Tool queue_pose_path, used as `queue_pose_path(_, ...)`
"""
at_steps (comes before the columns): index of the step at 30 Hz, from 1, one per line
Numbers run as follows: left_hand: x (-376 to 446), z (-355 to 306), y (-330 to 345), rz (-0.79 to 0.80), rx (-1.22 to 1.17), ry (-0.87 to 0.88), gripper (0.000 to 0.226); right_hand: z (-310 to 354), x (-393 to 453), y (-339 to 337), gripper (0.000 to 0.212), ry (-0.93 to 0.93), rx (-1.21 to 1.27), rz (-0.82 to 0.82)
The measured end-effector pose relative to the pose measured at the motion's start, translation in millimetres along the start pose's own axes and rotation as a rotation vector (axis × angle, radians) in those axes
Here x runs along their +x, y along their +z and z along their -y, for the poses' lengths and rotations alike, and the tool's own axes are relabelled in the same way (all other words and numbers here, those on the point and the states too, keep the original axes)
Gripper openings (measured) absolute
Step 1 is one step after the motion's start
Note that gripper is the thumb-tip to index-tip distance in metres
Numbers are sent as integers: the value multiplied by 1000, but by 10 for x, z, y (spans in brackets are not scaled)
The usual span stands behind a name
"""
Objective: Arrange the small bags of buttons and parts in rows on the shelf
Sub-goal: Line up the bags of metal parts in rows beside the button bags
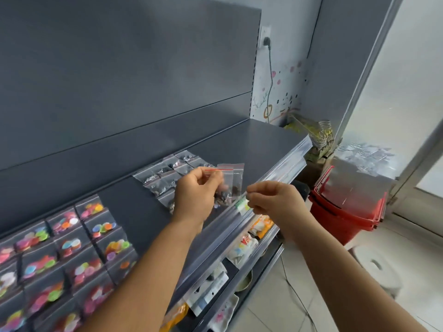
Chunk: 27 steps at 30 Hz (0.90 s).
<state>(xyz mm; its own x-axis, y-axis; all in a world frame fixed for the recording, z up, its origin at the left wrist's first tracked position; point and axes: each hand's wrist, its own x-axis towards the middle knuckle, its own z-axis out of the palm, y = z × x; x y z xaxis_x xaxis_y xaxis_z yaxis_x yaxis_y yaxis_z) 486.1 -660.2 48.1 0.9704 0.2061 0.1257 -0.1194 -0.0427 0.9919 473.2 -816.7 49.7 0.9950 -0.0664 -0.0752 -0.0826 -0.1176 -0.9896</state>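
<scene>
Left hand (195, 192): is pinching a small clutch of clear bags (229, 182) by their upper parts, zip strips up, long axes hanging near-upright.
Right hand (271, 200): is curling thumb and fingertips just right of the bags; whether it is gripping a bag edge cannot be told.
Placed rows (167, 174): are lying flat on the shelf (239, 140), directly behind and left of the held bags.
Nearer hand: the left is standing closer to the rows.
Likely target: the row's open near end.
</scene>
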Motion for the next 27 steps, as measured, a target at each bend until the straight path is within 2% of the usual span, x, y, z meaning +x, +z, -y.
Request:
queue_pose_path(6, 629, 46, 265, 29, 5, 7, 11, 100, 707, 40, 14, -1, 55, 84)
queue_pose_path(10, 908, 106, 340, 8, 30, 22, 12, 92, 1046, 1, 5, -9, 34, 58)
queue_pose_path(13, 1028, 157, 334, -21, 31, 22, 11, 70, 1242, 13, 11, -47, 13, 36)
queue_pose_path(18, 1148, 199, 302, -66, 52, -3, 8, 87, 1508, 216, 10, -68, 74, 130)
queue_pose_path(21, 1175, 209, 250, -155, 131, 2, 9, 87, 1651, 321, 15, -62, 100, 147)
queue_pose_path(27, 1153, 226, 176, -340, 298, -61, 11, 72, 1929, 305, 21, -113, -43, 239)
